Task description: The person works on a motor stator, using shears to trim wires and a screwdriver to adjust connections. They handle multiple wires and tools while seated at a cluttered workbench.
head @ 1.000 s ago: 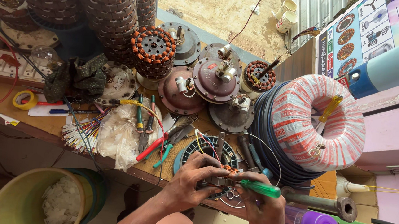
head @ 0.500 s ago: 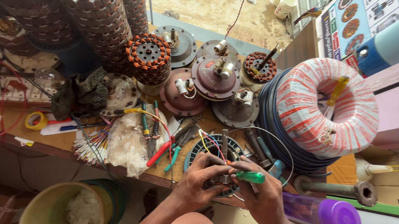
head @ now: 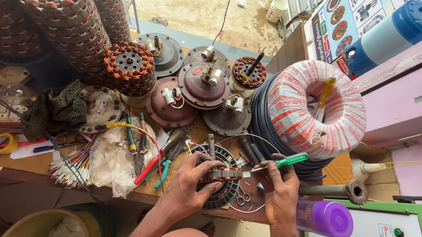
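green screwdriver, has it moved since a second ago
Yes. The green-handled screwdriver in the right hand has risen toward the red-and-white wire coil, its handle now overlapping the coil's lower edge.

One head-worn camera looks steeply down from above the person, close over the desk's (head: 27,161) near edge, facing out across its cluttered top toward the far edge and the sandy ground (head: 190,4) beyond it.
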